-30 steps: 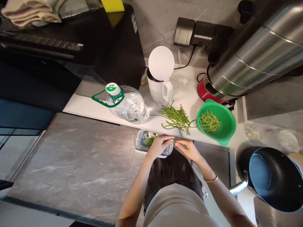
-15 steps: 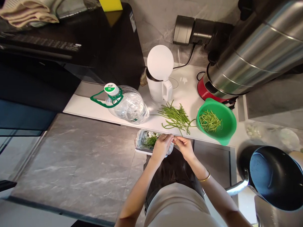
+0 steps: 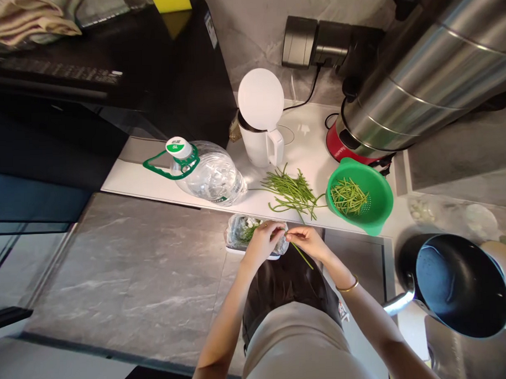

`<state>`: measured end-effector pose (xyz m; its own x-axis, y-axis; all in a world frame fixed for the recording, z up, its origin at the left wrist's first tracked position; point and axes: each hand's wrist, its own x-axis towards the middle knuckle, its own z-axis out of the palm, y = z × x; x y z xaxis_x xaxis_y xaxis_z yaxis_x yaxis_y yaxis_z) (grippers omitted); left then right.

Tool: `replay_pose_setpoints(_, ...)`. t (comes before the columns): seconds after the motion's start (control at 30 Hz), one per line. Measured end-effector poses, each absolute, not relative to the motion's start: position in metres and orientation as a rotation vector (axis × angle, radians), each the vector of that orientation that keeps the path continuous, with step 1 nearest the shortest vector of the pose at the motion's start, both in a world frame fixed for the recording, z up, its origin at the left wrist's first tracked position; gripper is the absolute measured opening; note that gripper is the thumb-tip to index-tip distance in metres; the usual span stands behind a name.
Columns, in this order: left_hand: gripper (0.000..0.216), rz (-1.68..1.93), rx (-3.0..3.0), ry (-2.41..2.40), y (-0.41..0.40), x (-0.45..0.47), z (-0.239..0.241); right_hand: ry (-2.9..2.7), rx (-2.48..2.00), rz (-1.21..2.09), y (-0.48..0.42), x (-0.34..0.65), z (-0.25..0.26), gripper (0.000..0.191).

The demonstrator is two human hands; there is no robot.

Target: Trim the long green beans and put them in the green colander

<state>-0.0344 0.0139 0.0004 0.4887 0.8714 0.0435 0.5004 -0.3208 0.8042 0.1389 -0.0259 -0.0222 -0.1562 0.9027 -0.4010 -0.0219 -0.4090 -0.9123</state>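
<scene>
My left hand [image 3: 263, 241] and my right hand [image 3: 308, 240] meet over the near edge of the counter, fingertips pinched close together. Between them is a long thin green vegetable stem [image 3: 302, 255], whose free end slants down below my right hand. Under my left hand hangs a small bin [image 3: 231, 234] lined with clear plastic, holding green scraps and white bits. On the counter just beyond my hands lies a loose pile of green stems [image 3: 292, 191]. To its right a green colander [image 3: 380, 193] contains short cut pieces of stem [image 3: 348, 197].
A large water bottle [image 3: 213, 174] stands left of the pile, and a white kettle [image 3: 255, 148] with its lid up stands behind. At the right are a red-based steel appliance [image 3: 338, 145] and a dark pan [image 3: 484, 292] with its handle pointing toward me.
A long stem now hangs from my fingers below the right hand, where none showed before. My hands have shifted slightly and parted a little. The whole view has moved a bit.
</scene>
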Motion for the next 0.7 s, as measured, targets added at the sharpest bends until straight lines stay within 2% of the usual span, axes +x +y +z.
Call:
replay_pose_setpoints(0.17, 0.012, 0.617, 2.106, 1.251, 0.005, -0.029, -0.004, -0.852, -1.461, 1.522, -0.029, 0.129, -0.031, 0.018)
replay_pose_setpoints(0.33, 0.014, 0.72, 2.129, 1.262, -0.006, -0.022, -0.007, -0.508, -1.3, 1.568, -0.028, 0.125, -0.031, 0.015)
replay_pose_setpoints(0.47, 0.012, 0.749, 2.014, 1.214, -0.017, -0.023, -0.005, -0.261, -1.203, 1.463, -0.02, 0.138, -0.031, 0.018)
replay_pose_setpoints(0.7, 0.013, 0.613, 1.894, 1.087, -0.032, -0.041, 0.007, -0.259, -1.238, 1.207, -0.006, 0.167, -0.038, 0.022)
